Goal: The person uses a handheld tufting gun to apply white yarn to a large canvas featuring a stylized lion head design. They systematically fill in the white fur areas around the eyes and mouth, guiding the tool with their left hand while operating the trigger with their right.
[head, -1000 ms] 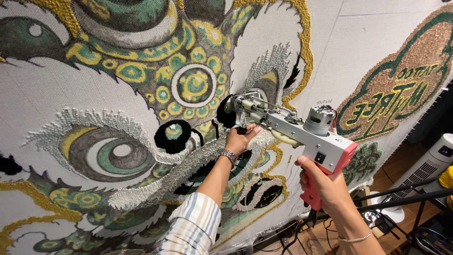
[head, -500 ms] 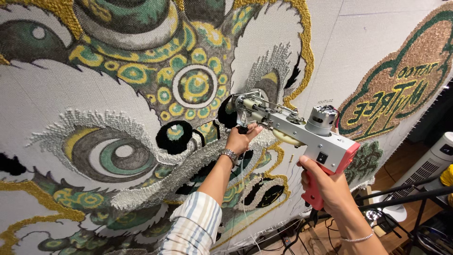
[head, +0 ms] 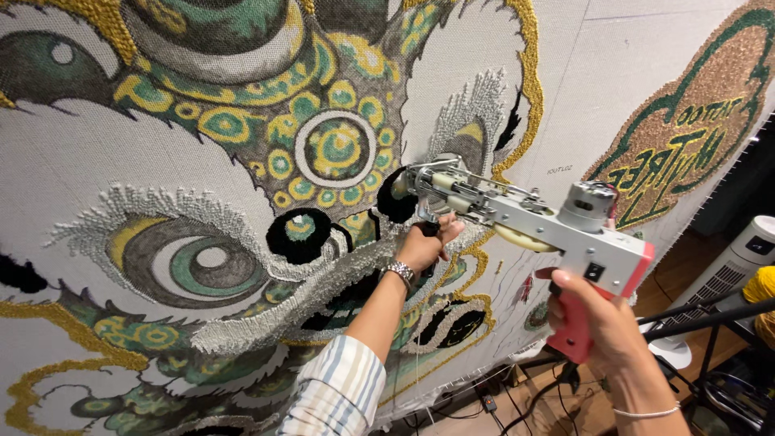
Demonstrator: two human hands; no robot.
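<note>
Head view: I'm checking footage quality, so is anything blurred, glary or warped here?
Head view: the tufting gun and both hands, left hand and right hand, are sharp; lighting is even, with no strong glare on the tufted cloth; wide-angle lens bends the cloth's right edge; the room at lower right is darker.

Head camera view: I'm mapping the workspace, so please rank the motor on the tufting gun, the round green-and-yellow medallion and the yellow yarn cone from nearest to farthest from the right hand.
From the right hand:
1. Motor, just above, on the gun.
2. Yellow yarn cone, at the right edge.
3. Medallion, far up left on the cloth.
</note>
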